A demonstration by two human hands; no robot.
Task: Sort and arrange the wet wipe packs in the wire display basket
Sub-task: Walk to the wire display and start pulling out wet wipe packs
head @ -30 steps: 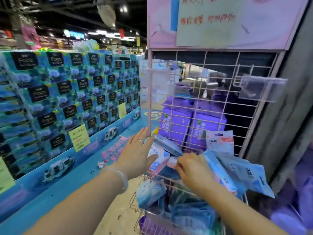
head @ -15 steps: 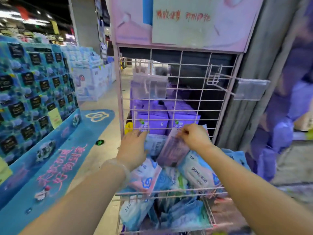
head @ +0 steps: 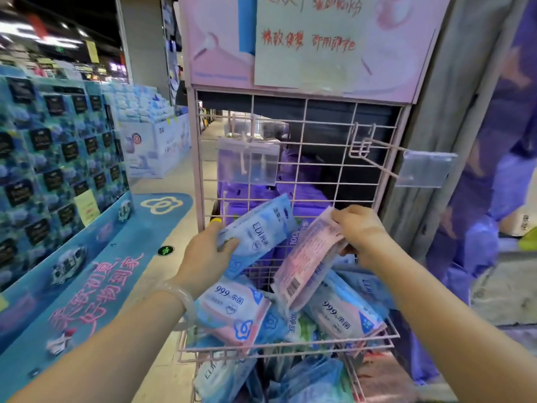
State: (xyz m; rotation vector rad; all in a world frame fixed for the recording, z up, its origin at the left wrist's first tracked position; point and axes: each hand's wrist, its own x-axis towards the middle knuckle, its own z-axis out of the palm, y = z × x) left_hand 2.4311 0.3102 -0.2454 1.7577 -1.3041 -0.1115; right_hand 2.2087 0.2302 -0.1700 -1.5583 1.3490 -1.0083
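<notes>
A pink wire display basket (head: 290,344) hangs on a pink wire rack in front of me, with several wet wipe packs lying jumbled in it. My left hand (head: 206,254) grips a light blue wipe pack (head: 258,231) and holds it tilted above the basket's left side. My right hand (head: 360,231) pinches the top edge of a pink wipe pack (head: 308,260), held back side up with its barcode showing. Below them lie a pink-and-blue pack (head: 232,309) on the left and a similar pack (head: 343,312) on the right. A lower basket holds more blue packs (head: 308,379).
The rack's wire back panel (head: 296,170) carries a clear tag holder (head: 248,161) and a hook with a second clear holder (head: 424,168). Purple boxes stand behind the wires. A blue tissue display (head: 58,158) fills the left. A grey pillar (head: 441,112) stands on the right.
My view has swung right and closer to the rack. My left hand has lifted a blue pack out of the basket. My right hand has tilted the pink pack up and toward the right.
</notes>
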